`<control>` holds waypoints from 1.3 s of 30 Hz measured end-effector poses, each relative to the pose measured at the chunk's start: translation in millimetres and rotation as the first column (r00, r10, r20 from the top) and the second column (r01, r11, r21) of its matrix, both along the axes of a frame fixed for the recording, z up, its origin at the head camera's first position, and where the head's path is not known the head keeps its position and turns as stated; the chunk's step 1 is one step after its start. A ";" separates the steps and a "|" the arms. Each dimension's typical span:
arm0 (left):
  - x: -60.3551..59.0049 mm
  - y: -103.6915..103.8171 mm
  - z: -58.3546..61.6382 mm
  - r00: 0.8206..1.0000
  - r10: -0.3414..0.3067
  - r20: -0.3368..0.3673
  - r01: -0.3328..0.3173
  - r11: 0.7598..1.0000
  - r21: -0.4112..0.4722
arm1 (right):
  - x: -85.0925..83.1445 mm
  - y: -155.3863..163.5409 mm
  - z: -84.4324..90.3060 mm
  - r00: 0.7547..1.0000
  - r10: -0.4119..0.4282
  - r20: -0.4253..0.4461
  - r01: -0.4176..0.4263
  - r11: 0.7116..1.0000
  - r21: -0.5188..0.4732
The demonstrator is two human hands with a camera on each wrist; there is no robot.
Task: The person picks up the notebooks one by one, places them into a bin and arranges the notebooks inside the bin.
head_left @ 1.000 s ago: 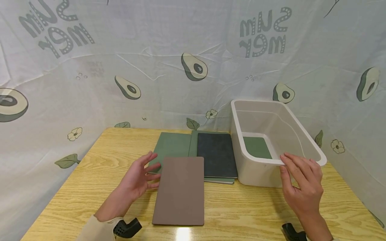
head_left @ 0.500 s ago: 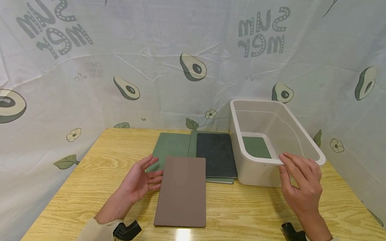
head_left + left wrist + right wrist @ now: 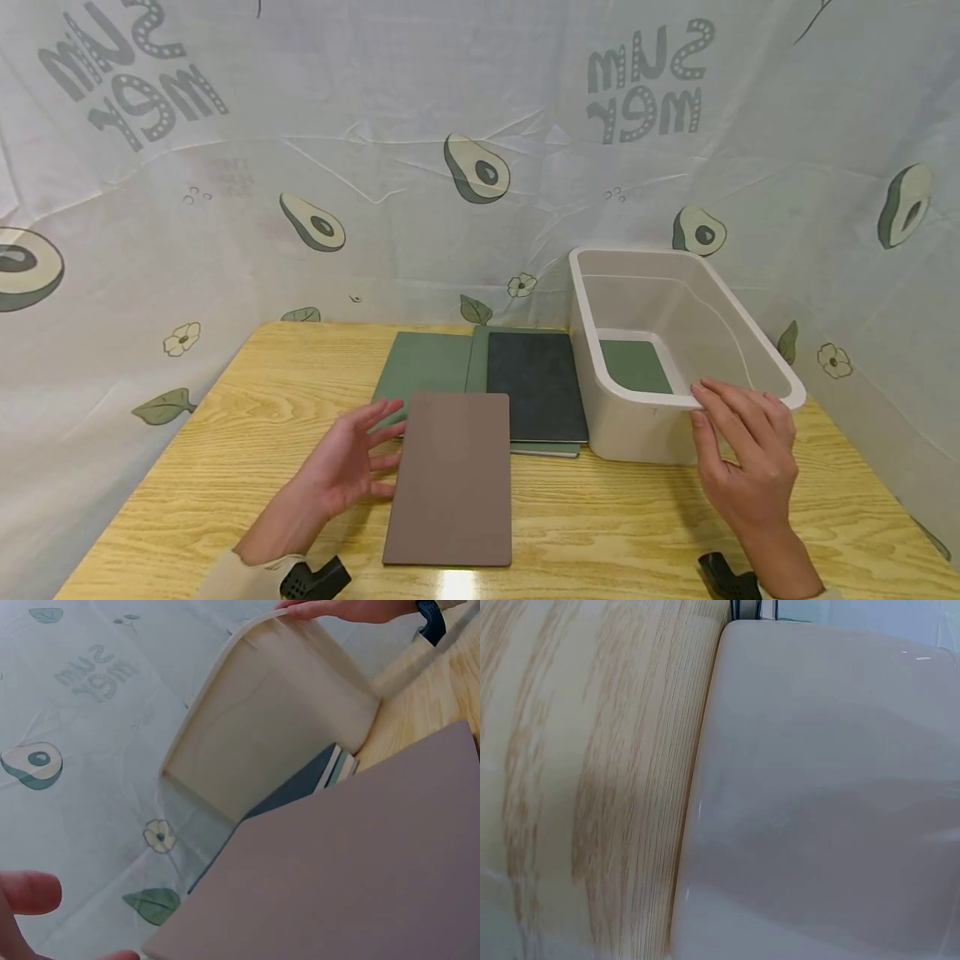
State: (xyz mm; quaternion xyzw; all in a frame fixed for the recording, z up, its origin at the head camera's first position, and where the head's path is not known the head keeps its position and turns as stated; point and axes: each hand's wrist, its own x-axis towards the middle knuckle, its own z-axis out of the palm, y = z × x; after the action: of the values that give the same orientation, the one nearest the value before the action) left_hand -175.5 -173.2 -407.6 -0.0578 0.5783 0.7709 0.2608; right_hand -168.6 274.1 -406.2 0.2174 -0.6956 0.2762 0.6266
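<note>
Wooden table [image 3: 225, 467] carries everything. White plastic bin [image 3: 637, 433] stands right, green notebook [image 3: 636, 367] flat on its floor. My right hand [image 3: 746, 467] rests on bin's near rim, fingers straight. Brown notebook [image 3: 452, 479] lies centre, overlapping green folder [image 3: 423, 362] and black notebook [image 3: 536, 383]. My left hand [image 3: 347, 458], fingers spread, touches brown notebook's left edge.

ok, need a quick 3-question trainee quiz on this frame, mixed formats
1. True or false: the right hand rests its fingers on the near rim of the white bin.
2. Which thing lies closest to the left hand? A) brown notebook B) black notebook C) green folder
3. Fill in: a flat ____ item lies on the bin's floor.

Key: 1 true; 2 A; 3 green.
</note>
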 end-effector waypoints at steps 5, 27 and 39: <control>-0.5 2.3 -4.7 0.999 -0.030 -0.019 0.028 0.997 -0.077 | -0.8 0.4 -0.7 1.000 0.004 -0.006 -0.004 1.000 0.001; -0.3 -0.1 -25.7 0.980 -0.114 -0.161 0.070 0.963 -0.259 | -0.4 3.3 -2.1 1.000 -0.012 0.003 0.012 1.000 0.008; 0.4 0.3 -28.1 0.989 -0.111 -0.102 0.090 0.977 -0.191 | -1.1 3.6 -1.7 1.000 -0.001 -0.013 0.002 1.000 0.019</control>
State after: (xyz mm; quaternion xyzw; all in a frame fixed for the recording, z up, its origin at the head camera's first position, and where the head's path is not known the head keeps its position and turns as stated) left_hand -175.1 -172.9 -435.7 -0.0093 0.6636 0.7013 0.2600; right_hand -169.7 277.6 -407.9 0.2247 -0.6942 0.2675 0.6293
